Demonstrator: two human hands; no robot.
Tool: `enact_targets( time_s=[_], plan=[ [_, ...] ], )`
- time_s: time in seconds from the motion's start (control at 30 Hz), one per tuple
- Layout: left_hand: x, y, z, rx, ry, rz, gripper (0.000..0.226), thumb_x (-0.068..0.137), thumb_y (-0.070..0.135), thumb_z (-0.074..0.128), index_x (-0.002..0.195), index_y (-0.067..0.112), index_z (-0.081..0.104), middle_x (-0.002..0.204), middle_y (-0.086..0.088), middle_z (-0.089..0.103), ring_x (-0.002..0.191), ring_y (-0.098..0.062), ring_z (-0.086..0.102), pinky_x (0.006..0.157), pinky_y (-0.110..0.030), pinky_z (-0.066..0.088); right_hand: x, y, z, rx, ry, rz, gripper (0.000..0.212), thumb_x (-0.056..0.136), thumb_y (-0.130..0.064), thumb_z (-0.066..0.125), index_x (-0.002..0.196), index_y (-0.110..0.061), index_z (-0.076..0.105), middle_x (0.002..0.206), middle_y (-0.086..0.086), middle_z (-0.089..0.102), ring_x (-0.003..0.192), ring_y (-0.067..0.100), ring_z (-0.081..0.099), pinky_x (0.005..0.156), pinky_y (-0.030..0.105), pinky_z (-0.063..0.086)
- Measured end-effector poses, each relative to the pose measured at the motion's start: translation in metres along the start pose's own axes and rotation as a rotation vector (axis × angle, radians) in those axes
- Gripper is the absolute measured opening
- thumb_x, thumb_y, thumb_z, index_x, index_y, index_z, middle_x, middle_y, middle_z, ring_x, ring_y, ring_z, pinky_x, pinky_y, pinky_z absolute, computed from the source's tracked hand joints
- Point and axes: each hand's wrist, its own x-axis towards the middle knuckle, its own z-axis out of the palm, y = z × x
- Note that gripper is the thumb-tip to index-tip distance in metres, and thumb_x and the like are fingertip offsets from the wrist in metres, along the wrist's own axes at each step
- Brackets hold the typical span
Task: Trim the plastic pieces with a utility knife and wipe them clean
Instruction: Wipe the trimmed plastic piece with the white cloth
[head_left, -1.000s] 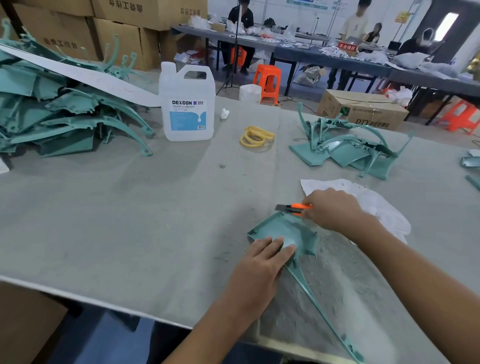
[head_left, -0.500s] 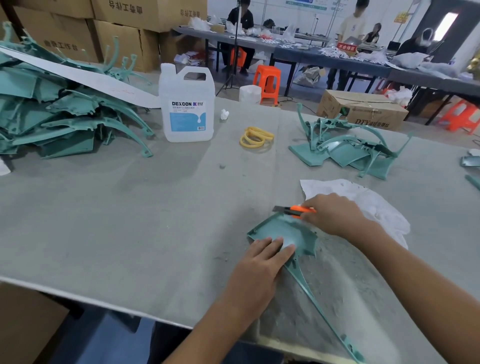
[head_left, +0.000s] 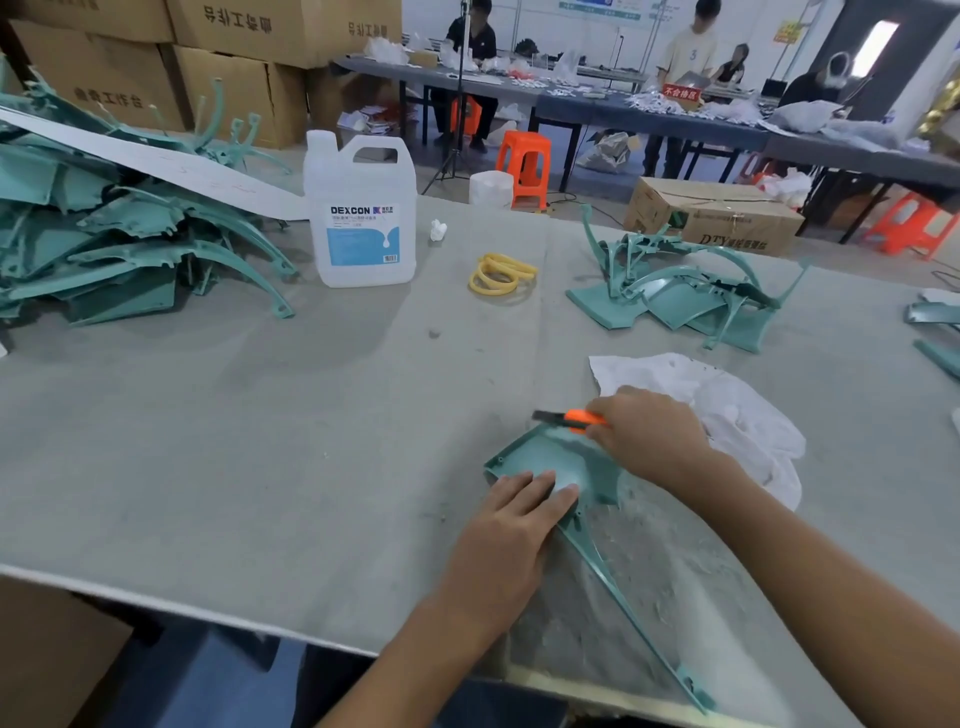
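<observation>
Utility knife (head_left: 569, 417) slid left, right hand (head_left: 649, 436) fingers curled round it; left hand (head_left: 511, 530) fingers press flat on plastic piece (head_left: 545, 453).

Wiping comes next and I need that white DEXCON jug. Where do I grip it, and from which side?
Take the jug by the handle moulded into its top, right of the cap. It stands upright with the handle's opening facing you, so come from the near side, above, and hook through it. The body looks too wide to wrap.
</observation>
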Motion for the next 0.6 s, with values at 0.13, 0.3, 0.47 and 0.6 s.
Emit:
enact_targets(
  time_s=[0.13, 0.3, 0.47, 0.6],
  plan=[
    [0.0, 0.005, -0.004, -0.011, 0.045, 0.016, 0.057, 0.089, 0.002, 0.062, 0.142, 0.021, 0.057, 0.145, -0.003, 0.057, 0.135, -0.026, 0.051, 0.117, -0.036, 0.035, -0.012, 0.032, 0.013, 0.209, 0.005, 0.09, 0.023, 0.1, -0.041, 0.052, 0.105, -0.027, 0.069, 0.093, -0.003, 0.064, 0.087, 0.02, 0.062, 0.078, 0.036, 0.052],
    [0.001, 0.004, -0.008, -0.052, 0.099, -0.038, 0.05, 0.091, 0.008, 0.061, 0.138, 0.024, 0.061, 0.141, 0.0, 0.06, 0.131, -0.021, 0.054, 0.114, -0.027, 0.034, -0.055, 0.046, 0.043, 0.59, 0.134, 0.207, 0.016, 0.096, -0.047, 0.061, 0.11, -0.041, 0.056, 0.087, -0.016, 0.064, 0.076, 0.003, 0.057, 0.066, 0.033, 0.042],
    [0.004, 0.001, -0.024, -0.163, 0.243, -0.176, 0.043, 0.099, 0.015, 0.06, 0.14, 0.026, 0.059, 0.139, 0.008, 0.061, 0.125, -0.014, 0.058, 0.106, -0.029, 0.046, -0.077, 0.056, 0.067, 0.69, 0.178, 0.315, 0.012, 0.096, -0.035, 0.066, 0.097, -0.031, 0.054, 0.088, -0.009, 0.066, 0.083, 0.018, 0.061, 0.068, 0.035, 0.041],
    [0.021, -0.011, -0.051, -0.456, 0.413, -0.421, 0.034, 0.098, 0.047, 0.054, 0.106, 0.018, 0.069, 0.084, 0.021, 0.069, 0.078, -0.002, 0.064, 0.071, -0.02, 0.051, -0.079, 0.061, 0.071, 0.454, 0.236, 0.293, 0.01, 0.094, -0.034, 0.067, 0.095, -0.025, 0.071, 0.101, 0.0, 0.066, 0.103, 0.028, 0.059, 0.087, 0.039, 0.044]
  ],
)
